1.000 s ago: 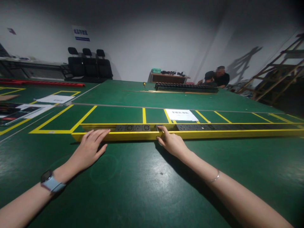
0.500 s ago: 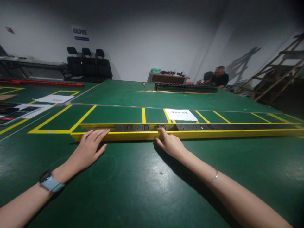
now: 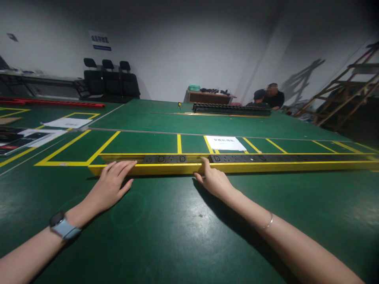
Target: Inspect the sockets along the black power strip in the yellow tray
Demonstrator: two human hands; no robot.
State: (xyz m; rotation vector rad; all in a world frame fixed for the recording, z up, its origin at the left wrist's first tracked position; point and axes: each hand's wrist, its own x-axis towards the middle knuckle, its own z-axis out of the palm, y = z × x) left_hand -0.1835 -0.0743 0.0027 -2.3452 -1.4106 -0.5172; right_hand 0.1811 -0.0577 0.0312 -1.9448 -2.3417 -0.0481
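A long yellow channel (image 3: 166, 170) lies across the green table, with black socket modules inside it. One group of modules (image 3: 164, 159) sits left of a gap, and a longer row (image 3: 245, 158) fills the channel on the right. My left hand (image 3: 114, 185) rests on the near wall close to the channel's left end, fingers spread, holding nothing. At the gap, my right hand (image 3: 214, 180) has its index finger over the near wall, beside the left end of the long row, with its thumb low outside the wall.
Behind the channel lies a white paper sign (image 3: 226, 143). Farther back are a black rack-like strip (image 3: 231, 109) and a small yellow object (image 3: 179, 105). Papers (image 3: 66, 123) and a dark panel (image 3: 23, 142) lie at left. Two people (image 3: 274, 96) are beyond the table.
A single socket module has moved right and now meets the long row. My right index finger has shifted slightly right and straightened. My left hand has stayed in place.
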